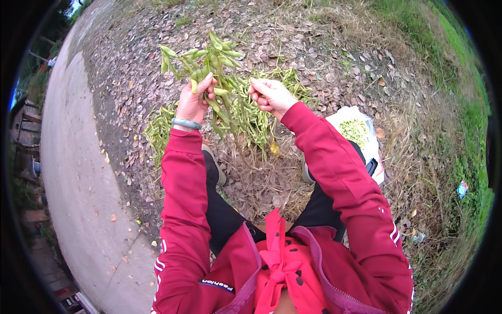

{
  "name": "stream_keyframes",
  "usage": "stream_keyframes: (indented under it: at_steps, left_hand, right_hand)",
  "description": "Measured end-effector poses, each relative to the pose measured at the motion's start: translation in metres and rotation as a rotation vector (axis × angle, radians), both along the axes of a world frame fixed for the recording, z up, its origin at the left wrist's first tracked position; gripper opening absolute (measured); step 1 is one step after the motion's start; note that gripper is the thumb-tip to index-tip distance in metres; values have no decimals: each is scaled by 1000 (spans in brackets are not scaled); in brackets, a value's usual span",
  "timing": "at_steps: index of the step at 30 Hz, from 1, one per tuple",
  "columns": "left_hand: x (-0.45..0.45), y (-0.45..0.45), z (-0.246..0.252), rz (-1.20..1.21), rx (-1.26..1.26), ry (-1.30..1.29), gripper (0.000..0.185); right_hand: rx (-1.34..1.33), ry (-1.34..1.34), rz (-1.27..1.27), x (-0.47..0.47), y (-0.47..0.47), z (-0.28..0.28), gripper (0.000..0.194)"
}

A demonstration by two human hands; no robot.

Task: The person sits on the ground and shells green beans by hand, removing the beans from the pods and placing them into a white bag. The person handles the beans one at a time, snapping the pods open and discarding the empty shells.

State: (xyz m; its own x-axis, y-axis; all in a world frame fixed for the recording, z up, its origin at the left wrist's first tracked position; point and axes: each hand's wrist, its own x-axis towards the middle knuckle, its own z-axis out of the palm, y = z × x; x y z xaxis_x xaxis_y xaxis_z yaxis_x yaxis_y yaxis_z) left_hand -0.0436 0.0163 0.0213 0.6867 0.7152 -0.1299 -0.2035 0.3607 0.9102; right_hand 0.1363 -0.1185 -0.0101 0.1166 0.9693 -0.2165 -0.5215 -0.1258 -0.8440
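My left hand (196, 98), with a bluish bangle at the wrist, grips a leafless bean plant stalk (227, 102) covered in plump green pods (215, 59). To its right my right hand (270, 94) is raised with fingers curled and thumb pressed to the index finger; a small greenish bit seems to show at the fingertips, too small to name. Behind and below the hands lies a pile of podded bean plants (255, 125) on the ground. Beyond my right forearm, a white plastic bag (372, 137) holds shelled green beans (354, 130).
Dry leaves (129, 70) and straw (270, 196) cover the ground. A concrete path (78, 176) curves along the left; green grass (470, 157) borders the right, with a scrap of coloured wrapper (462, 189). My shoes stand either side of the pile's near edge.
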Motion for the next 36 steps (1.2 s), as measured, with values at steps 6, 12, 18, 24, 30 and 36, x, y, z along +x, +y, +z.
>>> stream_keyframes:
  at_steps: [6, 12, 18, 24, 30, 36]
  left_hand:
    - [3, 2, -3, -11, 1, 18, 17]
    - [2, 3, -1, 32, 28, 29, 16]
    - [4, -9, 2, -38, 215, 238, 25]
    - [10, -18, 8, -182, 243, 332, 28]
    - [13, -21, 6, -160, 187, 235, 21]
    - [-2, 0, 8, 40, -33, -11, 10]
  right_hand:
    - [-37, -837, -6, -34, 17, -22, 40]
    - [86, -839, -82, -26, 23, -18, 30]
    - [181, -816, -97, -1, 24, -2, 24]
    - [153, -680, -68, 3, 24, 7, 21]
    - [109, -478, -36, -1, 20, 15, 29]
    - [83, 245, -236, 38, 4, 39, 27]
